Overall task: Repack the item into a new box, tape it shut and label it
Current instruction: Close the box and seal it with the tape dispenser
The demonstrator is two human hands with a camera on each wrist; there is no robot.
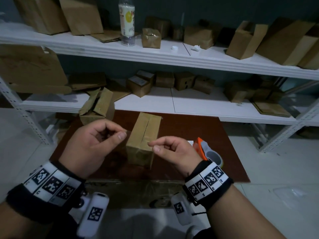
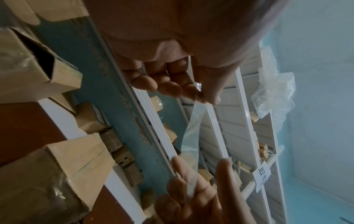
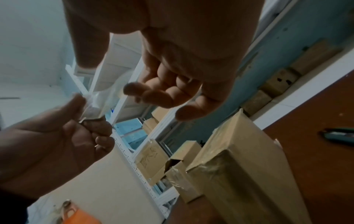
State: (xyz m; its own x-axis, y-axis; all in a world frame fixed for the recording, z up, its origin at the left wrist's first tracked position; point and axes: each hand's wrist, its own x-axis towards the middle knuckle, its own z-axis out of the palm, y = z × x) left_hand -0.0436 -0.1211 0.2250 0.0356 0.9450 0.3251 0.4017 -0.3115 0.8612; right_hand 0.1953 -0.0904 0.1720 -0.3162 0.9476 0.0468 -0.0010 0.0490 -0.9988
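Observation:
A closed cardboard box (image 1: 143,140) stands on the brown table (image 1: 198,133), its top flaps meeting in a seam; clear tape shows on its near end (image 3: 216,171). Both hands hover just above its near end. Between them stretches a short strip of clear tape (image 2: 191,136). My left hand (image 1: 120,133) pinches one end of it between thumb and forefinger (image 3: 76,103). My right hand (image 1: 152,146) holds the other end with curled fingers (image 2: 182,174). In the head view the strip is barely visible. An orange tape dispenser (image 1: 205,150) lies right of the box, behind my right hand.
White shelves (image 1: 155,54) behind the table hold many cardboard boxes and a plastic bottle (image 1: 126,23). An open box (image 1: 96,107) sits at the table's far left corner. A teal utility knife (image 3: 337,134) lies on the table. Flat cardboard (image 1: 134,190) lies at the front edge.

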